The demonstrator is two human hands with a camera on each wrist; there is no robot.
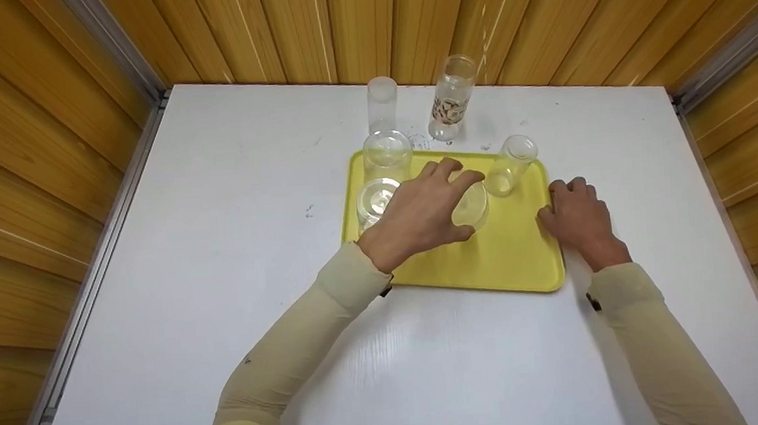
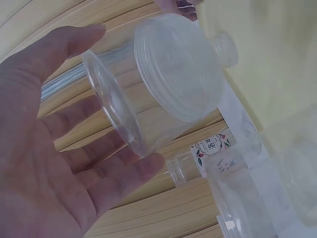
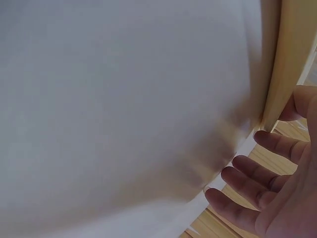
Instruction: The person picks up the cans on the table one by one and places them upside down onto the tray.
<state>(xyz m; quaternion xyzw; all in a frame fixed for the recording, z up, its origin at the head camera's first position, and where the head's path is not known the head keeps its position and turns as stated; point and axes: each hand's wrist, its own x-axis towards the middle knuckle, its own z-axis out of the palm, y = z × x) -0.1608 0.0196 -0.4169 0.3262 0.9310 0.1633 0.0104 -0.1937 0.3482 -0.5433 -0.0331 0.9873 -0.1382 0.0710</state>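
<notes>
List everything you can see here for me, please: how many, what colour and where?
Table: one, white, beneath the tray
Tray: one, yellow, on the table
Back-left jar: one, clear, tray's left part
Front-left jar: one, clear, nearer the person
Middle jar: one, clear, by the left fingers
Small glass: one, clear, tray's back right
Tall glass: one, clear, behind the tray
Printed bottle: one, clear with patterned print, right of the tall glass
Walls: three, wood-brown, around the table
Sleeves: two, cream, on both arms
Left hand: one, bare, at the middle jar
Right hand: one, bare, at the tray's right edge
</notes>
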